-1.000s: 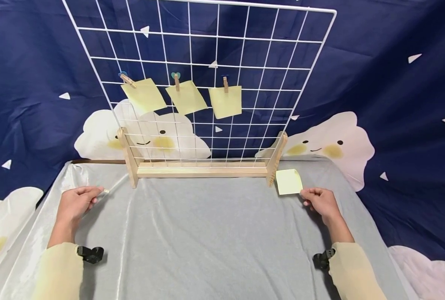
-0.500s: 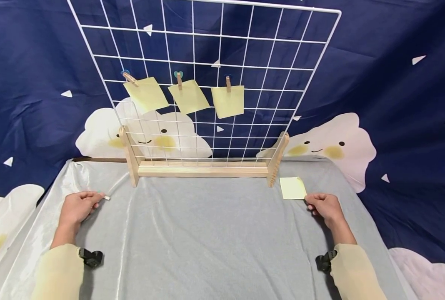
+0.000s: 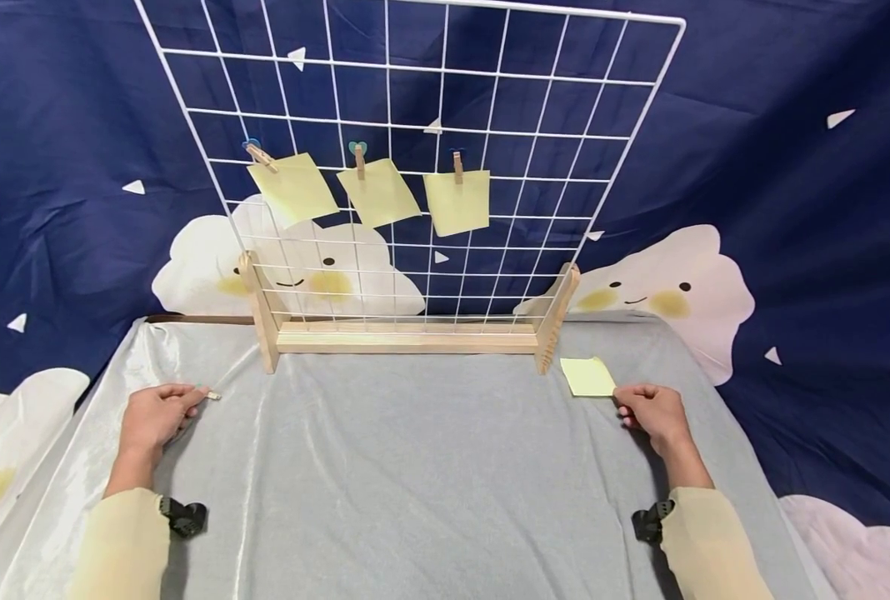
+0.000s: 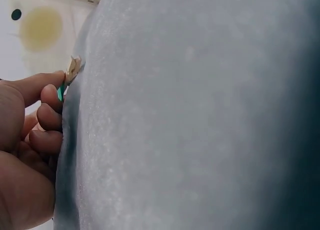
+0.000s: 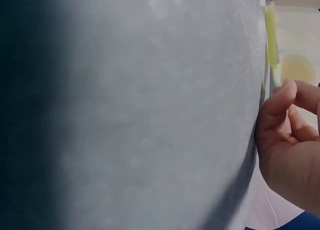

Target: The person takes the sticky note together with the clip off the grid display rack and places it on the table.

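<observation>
From where I stand, the left hand (image 3: 156, 417) is at the far left, thumb and forefinger pinching a small wooden clothespin (image 3: 213, 396) low over the gray cloth (image 3: 430, 467). A bit of green shows at the pin in the left wrist view; whether its jaws are parted I can't tell. Being so small, it could twist or spring from the fingertips if squeezed off-center.

Across the wire grid (image 3: 539, 132), the left note (image 3: 295, 192) and middle note (image 3: 381, 196) hang tilted, the right note (image 3: 457, 204) nearly straight. Each has one pin, so a knock to the grid might swing or drop them.

Farther right, beyond the right wooden foot (image 3: 557, 317), lies the loose yellow note (image 3: 589, 377), its near corner pinched by the right hand (image 3: 651, 412). Whether it rests wholly on the cloth I can't tell. Held only there, it could bend or crease, likeliest against that foot close by.

As for edges, the table's left side runs near the left hand, its right side near the right. The hands are well apart, with a broad stretch of cloth between for moving inward; the wooden base (image 3: 406, 340) bounds it behind.
</observation>
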Tool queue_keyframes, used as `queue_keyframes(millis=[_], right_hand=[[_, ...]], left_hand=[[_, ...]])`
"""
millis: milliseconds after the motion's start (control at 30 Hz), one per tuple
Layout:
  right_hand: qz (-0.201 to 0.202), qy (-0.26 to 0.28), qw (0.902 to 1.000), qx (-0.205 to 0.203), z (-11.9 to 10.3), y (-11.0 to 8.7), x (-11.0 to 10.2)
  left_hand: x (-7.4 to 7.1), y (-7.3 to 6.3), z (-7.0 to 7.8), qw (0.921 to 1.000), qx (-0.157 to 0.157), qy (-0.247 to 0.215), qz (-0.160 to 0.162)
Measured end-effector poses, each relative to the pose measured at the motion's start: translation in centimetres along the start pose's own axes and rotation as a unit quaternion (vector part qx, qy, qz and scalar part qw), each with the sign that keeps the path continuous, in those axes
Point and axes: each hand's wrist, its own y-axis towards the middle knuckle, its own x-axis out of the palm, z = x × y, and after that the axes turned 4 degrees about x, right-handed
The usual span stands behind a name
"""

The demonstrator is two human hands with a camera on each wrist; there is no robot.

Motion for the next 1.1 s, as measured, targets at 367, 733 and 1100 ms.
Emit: queue_keyframes(millis=[367,733,1100], right_hand=[[0.043,-0.013,0.9990,0.000,-1.2,-0.2,0.2],[0.043,0.025,0.9971,-0.057,-3.3,-0.6,1.6],[0.009,0.049,0.9936,-0.101,-5.7,-1.5,3.3]], left_hand=[[-0.6,0.3,-0.2,0.9992,-0.007,-0.039,-0.008],[-0.7,0.1,-0.1,0.9891,-0.027,-0.141,0.032],[-0.8,-0.3,1.9,0.9502,-0.037,-0.290,0.108]])
